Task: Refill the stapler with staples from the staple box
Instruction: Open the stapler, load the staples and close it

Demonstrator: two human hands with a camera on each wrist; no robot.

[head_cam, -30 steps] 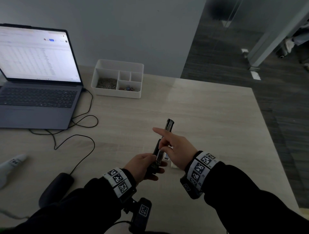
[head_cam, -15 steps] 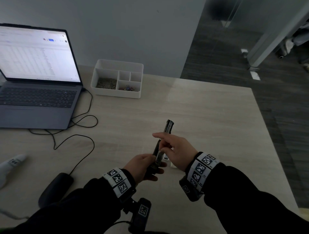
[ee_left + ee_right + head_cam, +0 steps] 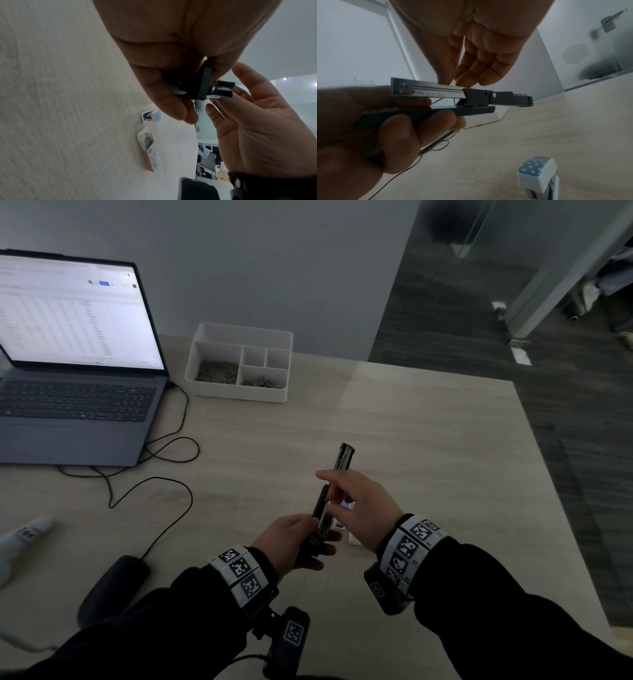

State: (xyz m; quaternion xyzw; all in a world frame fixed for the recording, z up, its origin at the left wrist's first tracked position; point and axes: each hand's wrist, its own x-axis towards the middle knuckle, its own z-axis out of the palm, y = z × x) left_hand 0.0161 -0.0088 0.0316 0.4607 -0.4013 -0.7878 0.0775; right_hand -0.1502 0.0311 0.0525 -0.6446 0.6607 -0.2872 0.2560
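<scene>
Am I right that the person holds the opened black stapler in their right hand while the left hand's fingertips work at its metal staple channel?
Not quite: the hands are swapped. The head view shows the left hand gripping the opened black stapler by its base, while the right hand puts its fingertips to the metal staple channel. The rest stands.
</scene>
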